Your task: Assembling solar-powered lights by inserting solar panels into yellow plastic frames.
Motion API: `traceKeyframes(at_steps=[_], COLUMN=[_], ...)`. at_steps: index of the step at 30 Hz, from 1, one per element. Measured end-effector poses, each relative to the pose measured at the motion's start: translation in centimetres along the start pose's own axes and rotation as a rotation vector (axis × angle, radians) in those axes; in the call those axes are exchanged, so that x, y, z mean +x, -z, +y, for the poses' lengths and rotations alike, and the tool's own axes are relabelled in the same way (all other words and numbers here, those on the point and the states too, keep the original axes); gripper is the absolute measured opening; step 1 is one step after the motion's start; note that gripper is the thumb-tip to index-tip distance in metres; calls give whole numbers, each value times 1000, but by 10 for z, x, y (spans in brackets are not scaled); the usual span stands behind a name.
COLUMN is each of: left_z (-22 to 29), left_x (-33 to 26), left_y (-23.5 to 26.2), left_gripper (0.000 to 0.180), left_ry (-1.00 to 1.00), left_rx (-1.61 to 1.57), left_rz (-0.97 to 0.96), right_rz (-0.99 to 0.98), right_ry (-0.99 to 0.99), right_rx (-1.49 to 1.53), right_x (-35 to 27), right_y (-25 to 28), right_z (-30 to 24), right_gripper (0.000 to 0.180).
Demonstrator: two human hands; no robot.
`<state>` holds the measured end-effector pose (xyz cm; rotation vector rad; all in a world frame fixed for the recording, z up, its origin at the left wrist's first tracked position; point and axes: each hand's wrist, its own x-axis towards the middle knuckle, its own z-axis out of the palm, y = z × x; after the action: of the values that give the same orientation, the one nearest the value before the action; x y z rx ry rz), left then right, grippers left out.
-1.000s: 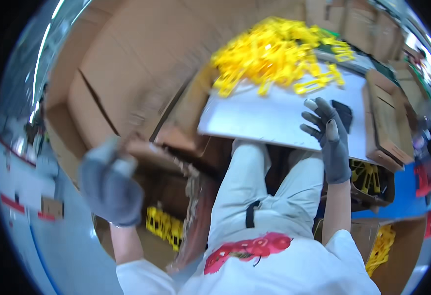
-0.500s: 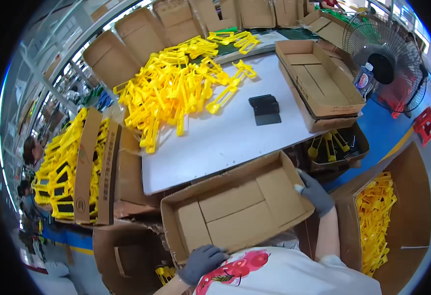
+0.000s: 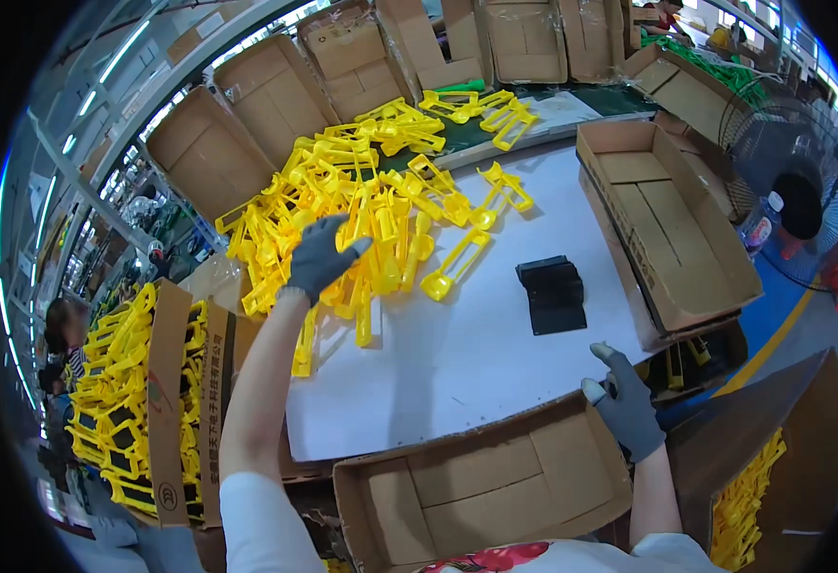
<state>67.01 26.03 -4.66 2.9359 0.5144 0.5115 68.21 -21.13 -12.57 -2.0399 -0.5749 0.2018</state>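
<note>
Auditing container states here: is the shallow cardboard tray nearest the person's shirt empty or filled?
Empty: the shallow cardboard tray shows bare bottom flaps, with nothing visible on them.

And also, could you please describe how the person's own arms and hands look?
The left hand and the right hand wear matching grey, close-fitting gloves that end around the wrist. The forearms are bare, up to loose white sleeves. I see no cables or printed markings on them.
</note>
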Motion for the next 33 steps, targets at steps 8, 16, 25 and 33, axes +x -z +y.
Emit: traceKeyframes(at_steps=[8, 16, 25, 33], left_z=[-39, -34, -5, 10], left_x=[119, 65, -17, -64], left_y=[-59, -81, -52, -29], left_gripper=[92, 81, 85, 83], left_ry=[345, 112, -58, -228], left_rx=[232, 238, 127, 1], left_rz=[-398, -479, -567, -622], right_rz=[84, 108, -64, 16], right_ry=[239, 205, 316, 336], right_rx=[-152, -150, -322, -285], right_x=[69, 175, 214, 172], right_y=[-18, -25, -42, -43], right_z=[21, 61, 82, 73], right_gripper=[45, 49, 32, 34])
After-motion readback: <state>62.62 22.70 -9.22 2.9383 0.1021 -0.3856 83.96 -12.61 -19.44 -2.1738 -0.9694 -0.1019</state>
